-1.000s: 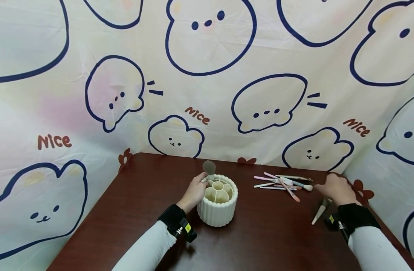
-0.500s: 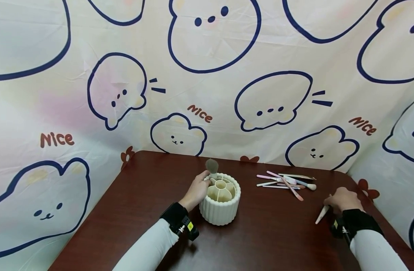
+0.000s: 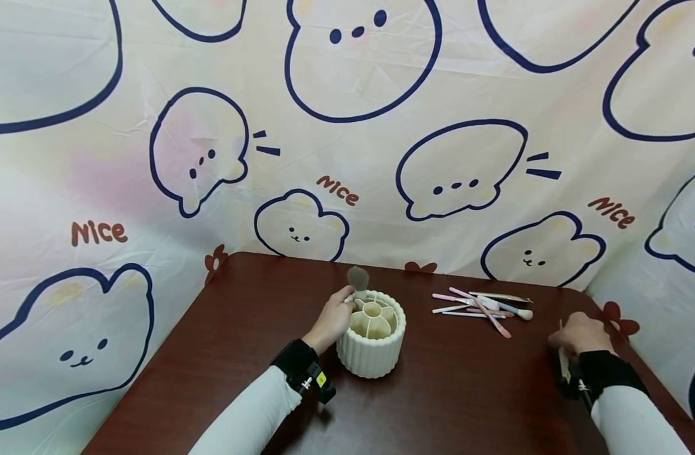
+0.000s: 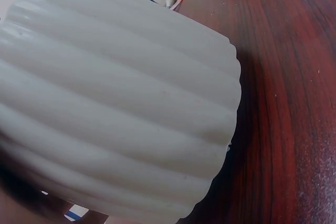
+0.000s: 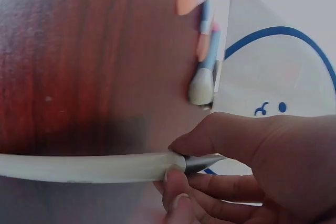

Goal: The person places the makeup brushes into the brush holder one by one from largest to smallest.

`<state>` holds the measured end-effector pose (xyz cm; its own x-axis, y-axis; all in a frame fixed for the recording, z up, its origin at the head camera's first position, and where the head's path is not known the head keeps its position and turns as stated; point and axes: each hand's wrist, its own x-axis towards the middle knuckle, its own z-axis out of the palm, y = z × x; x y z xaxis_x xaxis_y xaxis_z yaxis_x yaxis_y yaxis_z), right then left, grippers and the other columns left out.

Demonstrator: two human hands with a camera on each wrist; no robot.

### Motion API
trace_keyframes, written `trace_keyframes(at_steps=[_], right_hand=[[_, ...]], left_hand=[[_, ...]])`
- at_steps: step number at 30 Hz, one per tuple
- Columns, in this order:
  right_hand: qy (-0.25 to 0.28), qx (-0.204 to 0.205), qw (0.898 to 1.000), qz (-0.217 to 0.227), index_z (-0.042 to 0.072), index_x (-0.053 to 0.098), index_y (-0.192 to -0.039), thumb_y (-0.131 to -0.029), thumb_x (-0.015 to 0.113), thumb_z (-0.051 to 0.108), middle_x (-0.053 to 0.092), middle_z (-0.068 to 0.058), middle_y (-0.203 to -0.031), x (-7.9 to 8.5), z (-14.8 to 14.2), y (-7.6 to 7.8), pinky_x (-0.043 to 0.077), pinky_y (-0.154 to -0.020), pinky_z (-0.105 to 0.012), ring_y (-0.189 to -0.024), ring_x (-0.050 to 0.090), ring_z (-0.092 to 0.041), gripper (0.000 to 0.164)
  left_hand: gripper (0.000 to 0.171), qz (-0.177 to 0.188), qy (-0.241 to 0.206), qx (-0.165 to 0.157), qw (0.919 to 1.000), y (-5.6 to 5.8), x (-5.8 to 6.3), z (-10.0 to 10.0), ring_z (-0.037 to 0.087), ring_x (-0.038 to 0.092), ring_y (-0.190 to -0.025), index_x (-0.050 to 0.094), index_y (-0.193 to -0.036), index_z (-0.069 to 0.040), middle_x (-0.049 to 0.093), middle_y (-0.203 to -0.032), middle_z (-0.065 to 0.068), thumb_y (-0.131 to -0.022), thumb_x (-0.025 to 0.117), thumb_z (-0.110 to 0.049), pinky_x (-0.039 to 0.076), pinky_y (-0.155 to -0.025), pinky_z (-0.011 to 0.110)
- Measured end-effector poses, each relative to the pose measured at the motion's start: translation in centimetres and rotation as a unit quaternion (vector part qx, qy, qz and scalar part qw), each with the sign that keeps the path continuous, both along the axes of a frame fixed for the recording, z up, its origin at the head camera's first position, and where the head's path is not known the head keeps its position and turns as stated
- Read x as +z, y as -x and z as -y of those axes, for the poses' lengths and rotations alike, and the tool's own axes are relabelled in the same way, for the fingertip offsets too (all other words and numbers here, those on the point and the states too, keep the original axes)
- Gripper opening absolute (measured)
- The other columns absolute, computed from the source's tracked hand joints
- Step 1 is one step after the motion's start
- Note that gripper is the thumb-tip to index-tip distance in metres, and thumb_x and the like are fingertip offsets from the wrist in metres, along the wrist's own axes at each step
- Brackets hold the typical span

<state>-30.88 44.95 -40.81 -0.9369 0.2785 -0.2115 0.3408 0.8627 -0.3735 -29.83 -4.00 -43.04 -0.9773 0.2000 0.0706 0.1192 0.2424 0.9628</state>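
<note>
A cream brush holder with ribbed sides and several compartments stands on the table. My left hand grips its near-left rim. One makeup brush stands in the holder beside those fingers, bristles up. Ribbed wall fills most of the left wrist view, with the hand mostly cut off there. At the right side of the table, my right hand pinches another makeup brush between thumb and fingers. In the right wrist view its pale handle points left and its dark metal collar runs in behind the fingers; the bristles are hidden.
Several makeup brushes with pink, white and blue handles lie crossed in a loose pile between the holder and my right hand. A cartoon-printed cloth hangs behind and beside the dark wooden table.
My right hand has drawn back from near the table's far right corner and picked up the loose brush that lay there, turning its handle toward me. The left hand keeps its grip.
</note>
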Motion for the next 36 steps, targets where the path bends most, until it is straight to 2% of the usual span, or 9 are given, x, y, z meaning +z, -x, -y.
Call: trace_keyframes(at_steps=[3,6,10,13,18,22,26,32,36], right_hand=[[-0.01,0.018,1.0,-0.013,-0.016,0.055,-0.093,-0.089,0.069,0.016,0.056,-0.022,-0.077,0.7,-0.3,0.1,0.05,-0.056,-0.038,-0.067,0.058,-0.032,0.035],[-0.027,0.036,0.999,-0.03,-0.012,0.059,-0.086,-0.091,0.067,0.018,0.06,-0.021,-0.075,1.7,0.0,0.1,0.048,-0.057,-0.039,-0.068,0.059,-0.031,0.031],[-0.042,0.08,0.994,-0.069,0.001,0.061,-0.066,-0.095,0.059,0.02,0.06,-0.011,-0.062,3.2,1.6,0.1,0.042,-0.053,-0.035,-0.058,0.056,-0.025,0.034],[-0.029,0.129,0.985,-0.112,0.002,0.065,-0.068,-0.097,0.058,0.019,0.061,-0.007,-0.059,4.5,3.7,-0.2,0.04,-0.053,-0.034,-0.057,0.055,-0.023,0.035],[0.007,0.198,0.963,-0.183,-0.004,0.071,-0.092,-0.1,0.063,0.017,0.065,-0.006,-0.073,7.4,9.2,-1.2,0.041,-0.055,-0.033,-0.064,0.056,-0.022,0.024],[0.008,0.232,0.939,-0.255,0.002,0.073,-0.086,-0.098,0.069,0.018,0.057,-0.004,-0.07,9.4,13.5,-2.2,0.034,-0.053,-0.031,-0.064,0.047,-0.021,0.02],[0.024,0.256,0.913,-0.315,0.002,0.078,-0.092,-0.095,0.073,0.019,0.066,-0.006,-0.076,10.8,17.1,-3.0,0.04,-0.055,-0.029,-0.068,0.052,-0.02,0.018],[0.12,0.267,0.899,-0.326,0.007,0.08,-0.103,-0.098,0.071,0.028,0.074,-0.011,-0.091,12.0,21.3,-3.8,0.049,-0.06,-0.024,-0.077,0.059,-0.023,0.024],[0.196,0.291,0.877,-0.329,0.009,0.08,-0.11,-0.098,0.071,0.029,0.076,-0.01,-0.103,12.1,23.5,-4.0,0.054,-0.068,-0.021,-0.086,0.065,-0.023,0.025]], left_hand=[[0.037,0.003,-0.002,-0.001,1.0,-0.1,0.1,0.0,0.029,0.052,-0.13,0.059,-0.133,-0.007,0.06,-0.136,0.014,-0.104,0.036,-0.009,0.04,-0.111,0.054],[0.037,-0.001,0.0,-0.001,1.0,-0.2,0.1,-0.1,0.029,0.053,-0.129,0.059,-0.132,-0.007,0.06,-0.134,0.014,-0.104,0.036,-0.009,0.041,-0.11,0.053],[0.033,-0.013,0.012,0.003,0.9998,-0.1,0.2,0.0,0.027,0.056,-0.119,0.062,-0.124,-0.006,0.063,-0.125,0.013,-0.102,0.037,-0.008,0.045,-0.103,0.049],[0.031,-0.015,0.015,0.006,0.9998,-0.1,0.1,0.0,0.026,0.057,-0.117,0.063,-0.122,-0.007,0.064,-0.123,0.012,-0.102,0.038,-0.008,0.046,-0.102,0.048],[0.034,-0.01,0.01,0.011,0.9998,-0.2,0.0,-0.2,0.027,0.055,-0.125,0.062,-0.127,-0.007,0.063,-0.129,0.013,-0.103,0.038,-0.008,0.043,-0.108,0.051],[0.035,-0.008,0.009,0.013,0.9998,-0.2,0.0,-0.3,0.028,0.055,-0.126,0.062,-0.128,-0.008,0.063,-0.13,0.012,-0.103,0.038,-0.008,0.043,-0.108,0.052],[0.035,-0.007,0.005,0.014,0.9999,-0.3,0.1,-0.3,0.028,0.055,-0.125,0.062,-0.129,-0.008,0.063,-0.13,0.013,-0.103,0.038,-0.008,0.043,-0.108,0.052],[0.035,-0.008,0.002,0.015,0.9999,-0.3,0.2,-0.2,0.028,0.055,-0.125,0.062,-0.129,-0.008,0.063,-0.13,0.013,-0.103,0.039,-0.009,0.043,-0.108,0.052],[0.034,-0.01,0.001,0.015,0.9998,-0.3,0.1,-0.2,0.027,0.056,-0.123,0.062,-0.127,-0.008,0.063,-0.128,0.013,-0.103,0.039,-0.009,0.044,-0.107,0.051]])
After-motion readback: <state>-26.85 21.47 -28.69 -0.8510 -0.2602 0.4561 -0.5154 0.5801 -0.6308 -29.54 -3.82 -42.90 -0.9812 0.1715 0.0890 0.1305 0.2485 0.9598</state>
